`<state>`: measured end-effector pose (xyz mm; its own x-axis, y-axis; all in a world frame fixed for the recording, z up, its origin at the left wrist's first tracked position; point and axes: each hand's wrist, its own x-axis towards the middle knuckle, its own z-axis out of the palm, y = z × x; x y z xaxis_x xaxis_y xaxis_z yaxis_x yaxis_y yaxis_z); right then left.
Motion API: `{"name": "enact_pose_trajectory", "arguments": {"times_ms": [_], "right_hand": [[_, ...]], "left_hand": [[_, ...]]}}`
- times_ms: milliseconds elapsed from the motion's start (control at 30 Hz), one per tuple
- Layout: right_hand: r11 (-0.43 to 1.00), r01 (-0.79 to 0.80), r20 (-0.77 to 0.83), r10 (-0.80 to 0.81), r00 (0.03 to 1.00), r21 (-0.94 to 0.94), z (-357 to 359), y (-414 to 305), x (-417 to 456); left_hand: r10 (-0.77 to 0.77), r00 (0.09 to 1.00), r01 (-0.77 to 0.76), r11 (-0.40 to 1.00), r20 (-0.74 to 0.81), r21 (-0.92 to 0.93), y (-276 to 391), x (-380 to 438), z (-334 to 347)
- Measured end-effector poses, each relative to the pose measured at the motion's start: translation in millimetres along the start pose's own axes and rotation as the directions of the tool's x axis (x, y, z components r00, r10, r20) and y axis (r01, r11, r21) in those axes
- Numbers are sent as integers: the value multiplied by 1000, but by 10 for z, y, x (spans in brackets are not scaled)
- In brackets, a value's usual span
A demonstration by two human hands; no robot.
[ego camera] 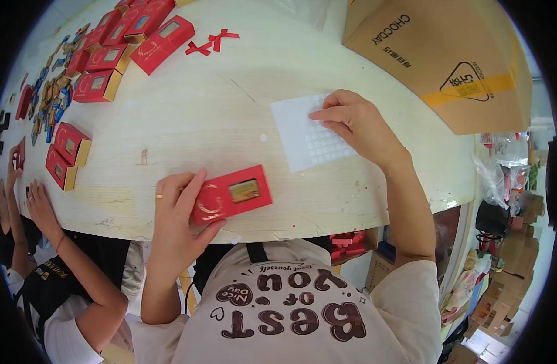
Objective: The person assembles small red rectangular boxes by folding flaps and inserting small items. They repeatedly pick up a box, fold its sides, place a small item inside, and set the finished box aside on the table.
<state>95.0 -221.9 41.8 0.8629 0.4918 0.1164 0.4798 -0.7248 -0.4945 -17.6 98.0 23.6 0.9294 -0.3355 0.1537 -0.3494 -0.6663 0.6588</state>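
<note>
My left hand grips the left end of a red gift box just above the table's near edge. A window in the box lets gold-wrapped contents show through. My right hand is over a white sheet of clear round stickers, its fingertips touching the sheet near the upper rows. Whether a sticker is between those fingertips is too small to tell. One loose round sticker lies on the tabletop left of the sheet.
Red boxes with gold sides cluster at upper left, beside blue and gold wrapped sweets. Two red ribbon bows lie nearby. A large cardboard carton occupies the upper right. At far left, co-workers' hands rest at the table.
</note>
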Motion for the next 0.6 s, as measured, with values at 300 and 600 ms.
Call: {"name": "enact_pose_trajectory", "arguments": {"times_ms": [300, 600], "right_hand": [[996, 31, 44, -28, 999, -78, -8, -28, 24], [995, -89, -84, 92, 992, 36, -52, -36, -37]], "left_hand": [[76, 993, -92, 977, -90, -193, 242, 176, 466], [45, 994, -68, 970, -103, -233, 156, 80, 424]]}}
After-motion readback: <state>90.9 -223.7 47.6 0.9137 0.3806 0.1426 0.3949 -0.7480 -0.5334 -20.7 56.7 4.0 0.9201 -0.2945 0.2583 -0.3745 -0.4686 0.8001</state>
